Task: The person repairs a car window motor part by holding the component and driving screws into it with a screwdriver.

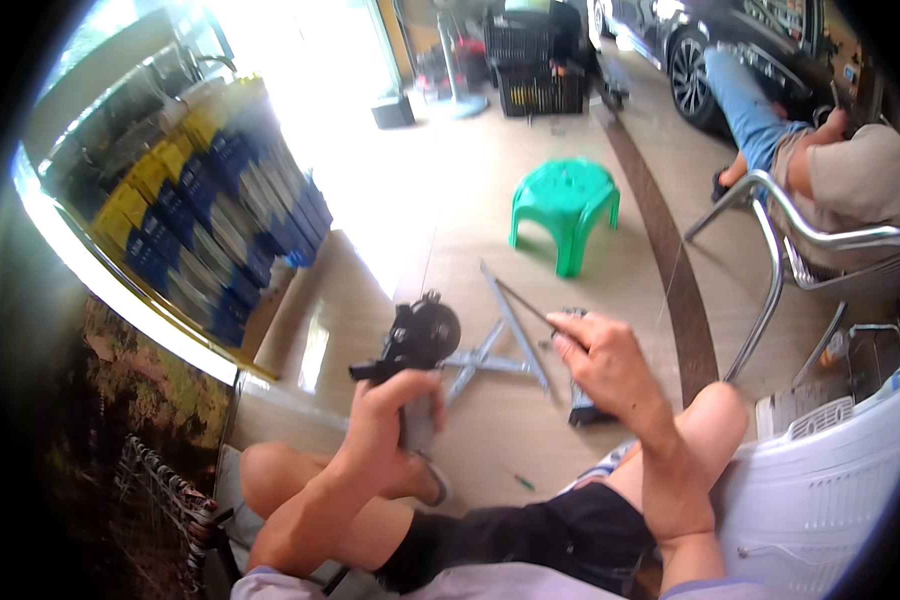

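My left hand [395, 405] is closed around the grey body of a black and grey mechanical part [425, 333]; its black, round end points up and away from me. My right hand [610, 365], a little to the right, pinches a thin dark rod [522, 300] that slants up to the left. Any grip on the rod's near end is hidden by my fingers. Below and beyond both hands, a grey metal crossed frame [500, 350] lies on the floor. Beside it, partly behind my right hand, is a grey and black long object [582, 408].
A green plastic stool [567, 200] stands ahead. At left is a display rack [185, 220] of blue and yellow packages. Another person [810, 160] sits at the right on a metal-framed chair [770, 250], near a dark car [690, 60]. Black crates [540, 90] stand at the back.
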`<state>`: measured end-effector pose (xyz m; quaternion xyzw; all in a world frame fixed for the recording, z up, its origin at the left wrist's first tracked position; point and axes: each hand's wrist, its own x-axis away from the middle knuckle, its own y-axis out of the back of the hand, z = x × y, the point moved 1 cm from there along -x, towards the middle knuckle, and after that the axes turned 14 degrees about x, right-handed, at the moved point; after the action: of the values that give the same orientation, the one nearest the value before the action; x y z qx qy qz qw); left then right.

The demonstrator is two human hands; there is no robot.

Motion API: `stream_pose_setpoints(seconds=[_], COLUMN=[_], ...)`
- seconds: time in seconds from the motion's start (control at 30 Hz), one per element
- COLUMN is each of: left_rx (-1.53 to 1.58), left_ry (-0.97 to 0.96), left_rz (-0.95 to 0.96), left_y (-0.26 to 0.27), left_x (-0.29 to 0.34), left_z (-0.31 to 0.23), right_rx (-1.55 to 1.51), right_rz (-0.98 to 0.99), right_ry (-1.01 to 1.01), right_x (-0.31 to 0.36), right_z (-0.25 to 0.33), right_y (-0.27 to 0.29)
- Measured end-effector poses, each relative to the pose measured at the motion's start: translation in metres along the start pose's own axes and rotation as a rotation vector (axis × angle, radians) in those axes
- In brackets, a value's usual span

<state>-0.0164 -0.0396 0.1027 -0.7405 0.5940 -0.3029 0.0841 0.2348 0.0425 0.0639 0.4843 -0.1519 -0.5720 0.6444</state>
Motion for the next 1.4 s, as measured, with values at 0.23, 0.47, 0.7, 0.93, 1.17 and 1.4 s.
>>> stream_pose_setpoints(seconds=[0.23,0.47,0.7,0.93,1.17,1.4], left_rx=[-0.232,0.000,-0.009,0.019,-0.082,-0.039], left_ry=[-0.211,-0.112,0.017,-0.041,-0.053,-0.038], left_rz=[0.125,0.121,0.183,0.196,0.195,0.139], left_y=[-0.015,0.010,0.014,0.012,0.014,0.010], left_x=[0.012,-0.061,-0.078,-0.067,-0.076,-0.090], left_z=[-0.032,-0.029,-0.040,-0.048,-0.048,-0.043], right_rx=[0.219,0.138,0.274,0.579,0.469,0.241], right_rz=[0.272,0.561,0.620,0.379,0.069,0.031], right_ry=[-0.051,0.016,0.098,0.031,-0.144,-0.297], right_x=[0.014,0.004,-0.007,-0.061,-0.093,-0.115], right_z=[-0.008,-0.019,-0.013,0.016,-0.033,-0.080], right_y=[-0.003,-0.039,-0.014,0.071,0.076,0.054])
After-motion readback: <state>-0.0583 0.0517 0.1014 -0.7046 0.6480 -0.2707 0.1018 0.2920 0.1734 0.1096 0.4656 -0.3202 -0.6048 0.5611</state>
